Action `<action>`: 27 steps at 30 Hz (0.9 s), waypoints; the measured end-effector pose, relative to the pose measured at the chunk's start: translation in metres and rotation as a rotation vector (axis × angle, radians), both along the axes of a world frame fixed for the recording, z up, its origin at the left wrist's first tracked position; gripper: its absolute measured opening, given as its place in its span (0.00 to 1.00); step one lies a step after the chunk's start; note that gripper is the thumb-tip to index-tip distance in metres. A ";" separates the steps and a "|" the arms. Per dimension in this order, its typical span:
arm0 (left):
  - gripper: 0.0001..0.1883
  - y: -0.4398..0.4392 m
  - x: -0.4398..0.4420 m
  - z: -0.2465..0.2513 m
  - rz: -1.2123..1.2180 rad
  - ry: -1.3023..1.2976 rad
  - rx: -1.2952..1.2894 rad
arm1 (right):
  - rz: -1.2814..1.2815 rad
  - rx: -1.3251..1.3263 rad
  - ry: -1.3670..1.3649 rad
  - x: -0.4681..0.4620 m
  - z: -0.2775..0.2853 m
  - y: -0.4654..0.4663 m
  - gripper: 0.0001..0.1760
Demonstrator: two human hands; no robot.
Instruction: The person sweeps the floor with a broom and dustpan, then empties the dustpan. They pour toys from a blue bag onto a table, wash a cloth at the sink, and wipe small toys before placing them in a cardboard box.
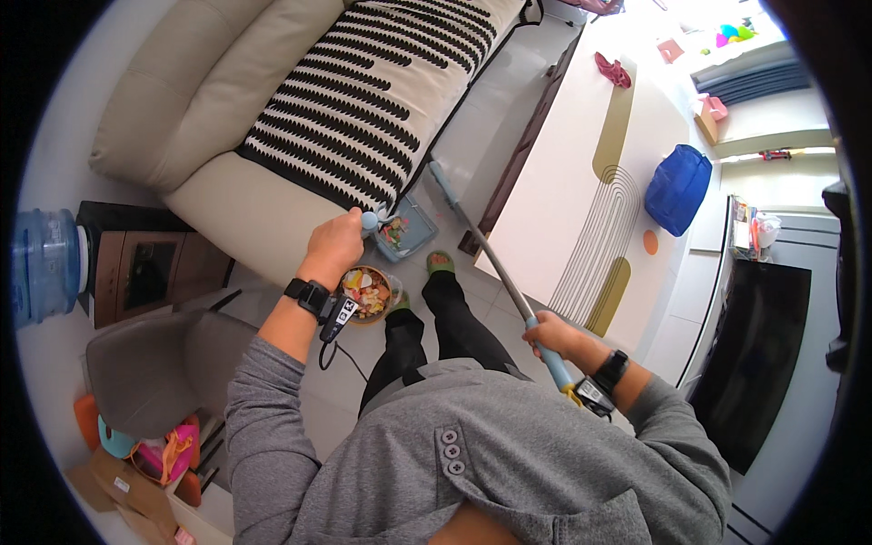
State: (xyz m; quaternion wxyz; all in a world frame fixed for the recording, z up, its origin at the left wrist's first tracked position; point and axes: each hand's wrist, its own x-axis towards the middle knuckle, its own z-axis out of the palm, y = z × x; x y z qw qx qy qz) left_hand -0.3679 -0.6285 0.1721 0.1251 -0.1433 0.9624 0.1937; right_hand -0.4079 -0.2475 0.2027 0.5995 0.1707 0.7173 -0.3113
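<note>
My left hand (334, 248) is closed round the light-blue upright handle (369, 220) of a dustpan. The blue dustpan pan (409, 231), with scraps in it, lies on the floor beside the sofa. In my right hand (555, 335) is a long pole (501, 266) with a light-blue grip and a metal shaft; it slants away to the floor between sofa and table, where its far end is hidden by the sofa's edge. A round bin (368, 293) full of food scraps and wrappers stands below my left hand, near my green slippers (441, 262).
A beige sofa (225, 204) with a striped cover (340, 109) fills the upper left. On the right, a long white table (531, 225) bears a blue bag (679, 191) and a red cloth (613, 70). A grey chair (157, 361) and a water dispenser (153, 262) stand at left.
</note>
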 end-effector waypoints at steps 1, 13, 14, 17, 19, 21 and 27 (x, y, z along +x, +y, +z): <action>0.05 0.000 0.001 0.001 -0.001 0.009 -0.006 | 0.033 0.017 0.006 0.001 -0.016 -0.003 0.10; 0.07 -0.003 0.011 -0.011 0.020 0.042 -0.007 | -0.378 -0.382 -0.264 0.025 0.009 -0.016 0.07; 0.08 -0.002 0.015 -0.011 0.043 0.054 0.005 | -0.414 -0.397 -0.250 0.024 0.023 -0.015 0.07; 0.09 0.003 0.025 -0.011 0.142 0.088 0.032 | -0.465 -0.341 -0.232 0.019 0.051 -0.017 0.08; 0.09 0.009 0.032 -0.008 0.189 0.100 0.030 | -0.467 -0.382 -0.232 0.014 0.056 -0.019 0.09; 0.08 0.018 0.038 -0.003 0.235 0.107 0.019 | -0.455 -0.357 -0.235 -0.001 0.052 -0.018 0.10; 0.10 0.063 0.053 0.019 0.389 0.185 0.017 | -0.413 -0.407 0.090 -0.095 -0.030 -0.034 0.10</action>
